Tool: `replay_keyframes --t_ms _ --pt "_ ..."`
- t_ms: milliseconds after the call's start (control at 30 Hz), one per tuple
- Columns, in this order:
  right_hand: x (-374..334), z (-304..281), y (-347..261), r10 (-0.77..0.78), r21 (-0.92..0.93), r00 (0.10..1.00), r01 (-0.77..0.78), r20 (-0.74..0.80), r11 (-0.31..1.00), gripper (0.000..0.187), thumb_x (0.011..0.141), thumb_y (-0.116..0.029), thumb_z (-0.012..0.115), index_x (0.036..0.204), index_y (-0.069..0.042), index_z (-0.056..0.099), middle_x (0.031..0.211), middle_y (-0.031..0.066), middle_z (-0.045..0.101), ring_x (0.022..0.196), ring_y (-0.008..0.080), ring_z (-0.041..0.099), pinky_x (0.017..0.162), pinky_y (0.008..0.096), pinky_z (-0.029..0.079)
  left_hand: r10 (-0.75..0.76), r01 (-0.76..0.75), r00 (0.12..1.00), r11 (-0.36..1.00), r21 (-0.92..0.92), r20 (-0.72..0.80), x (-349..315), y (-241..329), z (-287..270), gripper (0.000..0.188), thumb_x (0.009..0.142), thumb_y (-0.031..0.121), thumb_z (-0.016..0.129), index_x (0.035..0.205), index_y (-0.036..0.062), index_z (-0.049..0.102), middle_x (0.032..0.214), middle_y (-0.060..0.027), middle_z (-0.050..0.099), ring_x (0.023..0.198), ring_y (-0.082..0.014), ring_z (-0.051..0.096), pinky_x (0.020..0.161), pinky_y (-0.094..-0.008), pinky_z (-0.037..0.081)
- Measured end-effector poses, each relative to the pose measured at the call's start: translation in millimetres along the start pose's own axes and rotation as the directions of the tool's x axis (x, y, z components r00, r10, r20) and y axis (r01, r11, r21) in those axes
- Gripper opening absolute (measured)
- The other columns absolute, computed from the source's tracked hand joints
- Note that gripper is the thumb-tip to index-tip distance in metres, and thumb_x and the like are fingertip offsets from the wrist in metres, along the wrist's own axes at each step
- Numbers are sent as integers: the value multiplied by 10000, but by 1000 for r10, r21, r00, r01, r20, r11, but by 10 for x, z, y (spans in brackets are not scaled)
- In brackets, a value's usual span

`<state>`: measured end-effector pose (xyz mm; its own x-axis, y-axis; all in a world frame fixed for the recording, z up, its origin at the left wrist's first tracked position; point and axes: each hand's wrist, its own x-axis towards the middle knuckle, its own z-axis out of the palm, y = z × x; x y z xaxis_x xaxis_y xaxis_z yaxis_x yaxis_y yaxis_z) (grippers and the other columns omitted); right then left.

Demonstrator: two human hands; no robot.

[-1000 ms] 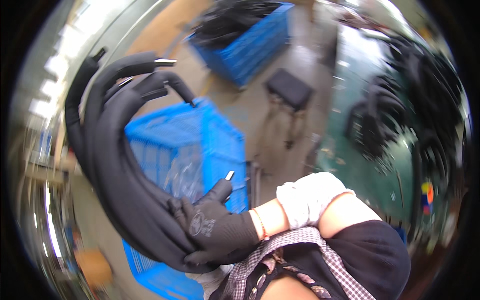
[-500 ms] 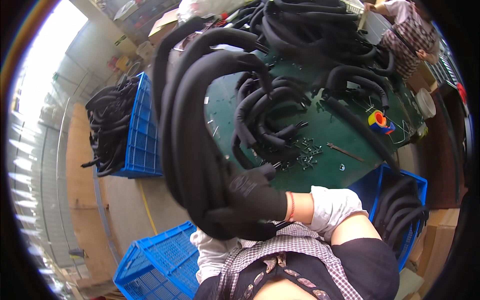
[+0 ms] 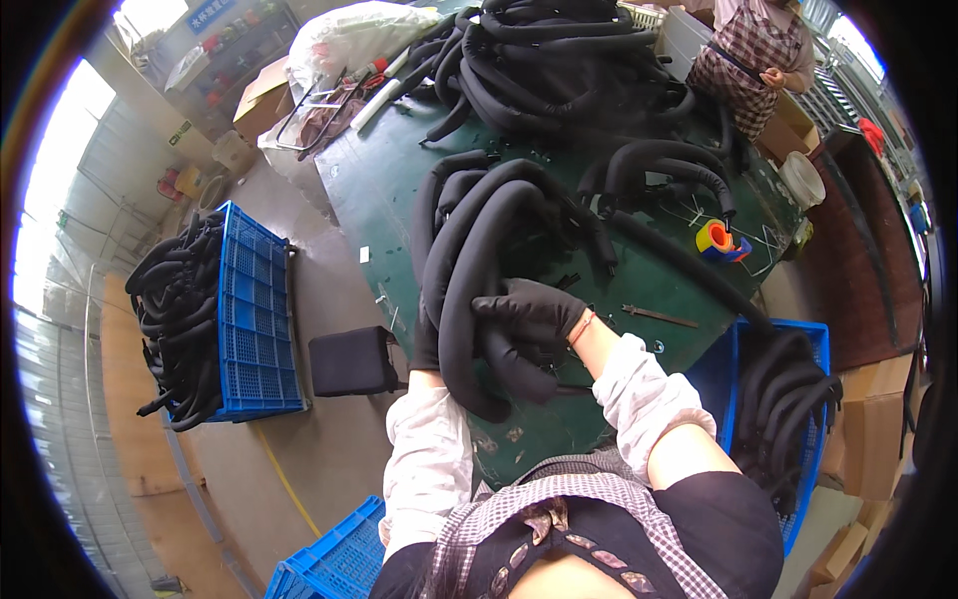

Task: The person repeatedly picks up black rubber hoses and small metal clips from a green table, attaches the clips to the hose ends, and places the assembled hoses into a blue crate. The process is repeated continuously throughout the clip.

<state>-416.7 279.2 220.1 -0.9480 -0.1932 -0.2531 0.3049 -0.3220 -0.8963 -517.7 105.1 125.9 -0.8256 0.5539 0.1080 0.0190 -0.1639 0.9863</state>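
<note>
Both my hands wear black gloves and grip a bundle of curved black foam-covered tubes [image 3: 461, 290] over the near part of the green table. My left hand [image 3: 425, 344] closes round the bundle's left side, its fingers mostly hidden behind the tubes. From the right, my right hand [image 3: 529, 307] lies across the lower part of the bundle, with fingers bent over the tubes. Metal ends stick out of some tubes. The bundle hides most of the small screws beside it.
A large heap of tubes [image 3: 559, 75] covers the far table. Blue crates with tubes stand left [image 3: 257, 319] and right [image 3: 813, 349]. A black stool [image 3: 351, 361], a flat metal tool [image 3: 659, 316] and an orange-and-blue tape dispenser [image 3: 720, 240] are nearby. Another person [image 3: 743, 70] stands far right.
The bundle, held up high before, has come down and forward onto the table area. My right arm has stretched out, and my left forearm now shows. The view has shifted, revealing the stool.
</note>
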Motion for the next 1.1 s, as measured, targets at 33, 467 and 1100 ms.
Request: replay_keyframes --t_ms 33,467,1100 --pt "-9 -2 -41 5 48 1000 -6 18 999 645 854 -459 695 1271 7 541 1122 99 622 1037 169 550 928 315 436 -3 1 999 998 -70 -37 51 -19 3 439 946 206 597 1331 19 502 1254 -145 577 1116 -223 566 943 -331 460" --pt "607 -739 55 -148 -265 948 72 -281 962 669 873 -403 693 1345 14 467 1203 127 612 1093 172 568 937 310 457 -199 251 966 873 418 -163 62 587 258 925 809 440 722 1444 -59 270 1399 -255 418 1285 -336 443 1051 -403 362" --pt "216 -1534 664 -352 -680 857 2 -377 733 569 942 -444 567 1258 29 541 1174 221 629 1092 319 615 945 371 470 155 -130 605 987 96 -781 -453 1087 796 530 781 245 555 1204 -70 504 855 -101 546 782 -176 533 731 -281 428"
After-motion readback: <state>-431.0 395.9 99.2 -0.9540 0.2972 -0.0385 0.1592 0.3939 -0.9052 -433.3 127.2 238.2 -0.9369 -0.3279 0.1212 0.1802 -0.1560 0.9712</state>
